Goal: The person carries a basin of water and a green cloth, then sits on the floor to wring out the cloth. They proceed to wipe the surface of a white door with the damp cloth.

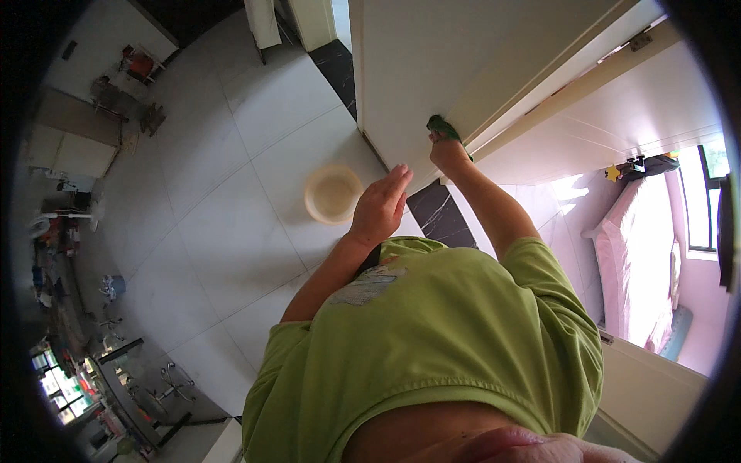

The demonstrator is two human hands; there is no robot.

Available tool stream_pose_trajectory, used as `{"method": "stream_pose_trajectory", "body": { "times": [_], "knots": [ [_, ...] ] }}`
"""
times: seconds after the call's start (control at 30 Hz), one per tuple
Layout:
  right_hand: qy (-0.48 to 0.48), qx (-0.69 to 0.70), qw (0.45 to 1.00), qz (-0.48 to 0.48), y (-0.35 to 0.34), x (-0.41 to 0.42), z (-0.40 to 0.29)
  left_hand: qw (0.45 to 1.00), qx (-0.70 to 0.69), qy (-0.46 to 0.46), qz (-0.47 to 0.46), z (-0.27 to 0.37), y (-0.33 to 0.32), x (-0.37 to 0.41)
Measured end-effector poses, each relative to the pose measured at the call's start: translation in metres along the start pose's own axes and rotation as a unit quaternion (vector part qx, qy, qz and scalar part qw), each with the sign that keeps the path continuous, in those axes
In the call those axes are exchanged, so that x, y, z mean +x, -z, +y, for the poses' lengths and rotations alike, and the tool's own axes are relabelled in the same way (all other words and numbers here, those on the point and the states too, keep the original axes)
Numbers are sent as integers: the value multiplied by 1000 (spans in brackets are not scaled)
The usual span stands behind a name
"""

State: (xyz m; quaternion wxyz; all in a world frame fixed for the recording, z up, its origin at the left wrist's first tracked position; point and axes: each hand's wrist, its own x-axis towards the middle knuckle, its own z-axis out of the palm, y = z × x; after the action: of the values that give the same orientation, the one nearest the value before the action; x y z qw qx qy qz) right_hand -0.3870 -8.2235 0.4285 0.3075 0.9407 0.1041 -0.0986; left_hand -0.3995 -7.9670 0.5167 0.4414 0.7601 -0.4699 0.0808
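My right hand grips a dark green cloth, which lies against a pale wall panel beside the door frame. That arm reaches forward and up the picture. Nothing is in my left hand; its fingers are stretched out and its thumb stands a little off from them. A cream-coloured basin stands on the tiled floor just left of my left hand. Whether it holds water is hard to tell.
A white door with a metal hinge is on the right. Beyond it is a bed with pink bedding by a window. A black marble threshold strip crosses the floor. Chairs and clutter line the far left.
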Motion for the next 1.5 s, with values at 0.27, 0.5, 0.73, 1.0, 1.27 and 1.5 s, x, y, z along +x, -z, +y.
{"method": "stream_pose_trajectory", "body": {
  "times": [0.27,0.5,0.73,1.0,1.27,1.5],
  "knots": [
    [-60,26,995,70,64,-26,38,999,0,50,16,-23,18,-10],
    [-74,-101,967,224,105,-40,74,993,-17,115,-17,-33,10,-13],
    [-6,-73,989,131,51,-18,38,995,-81,-10,-48,-24,-16,21],
    [-183,8,966,181,108,-37,56,978,-13,-197,-61,26,6,127],
    [-131,113,984,48,46,-13,43,938,90,-326,74,77,10,252],
    [-198,59,977,55,70,-17,38,924,149,-341,94,78,3,253]
  ]
}}
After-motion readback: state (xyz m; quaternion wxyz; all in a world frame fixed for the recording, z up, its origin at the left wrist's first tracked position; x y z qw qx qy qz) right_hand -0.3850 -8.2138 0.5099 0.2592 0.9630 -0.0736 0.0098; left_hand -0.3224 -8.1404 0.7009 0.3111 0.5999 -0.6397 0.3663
